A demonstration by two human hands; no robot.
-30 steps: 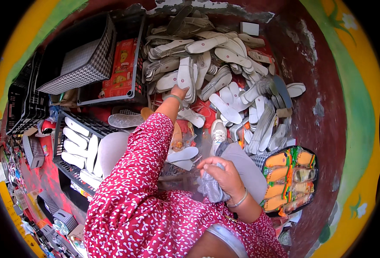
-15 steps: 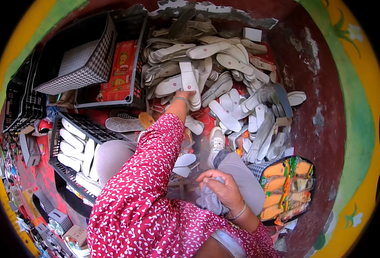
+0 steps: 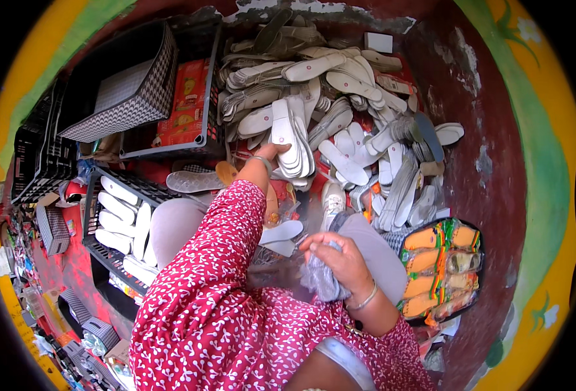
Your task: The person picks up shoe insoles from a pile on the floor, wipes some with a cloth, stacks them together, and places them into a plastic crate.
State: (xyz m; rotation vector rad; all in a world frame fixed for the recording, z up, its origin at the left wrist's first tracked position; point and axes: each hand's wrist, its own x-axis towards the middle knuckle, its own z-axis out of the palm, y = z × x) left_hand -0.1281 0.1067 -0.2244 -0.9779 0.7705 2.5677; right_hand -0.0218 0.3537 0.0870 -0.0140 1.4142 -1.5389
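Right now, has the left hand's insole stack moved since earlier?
Yes: the insole stack has shifted downward in the picture, judged against the black crate holding red boxes.

A stack of off-white insoles [image 3: 288, 133], the top one bearing a small red round mark, points toward the far edge of the insole heap [image 3: 353, 88], at its near left edge, layers fanned rightward, gripped along its left side by the left fingers [image 3: 280, 148]. Crumpled, translucent plastic [image 3: 320, 280] is bunched in the right fingers [image 3: 320, 239].
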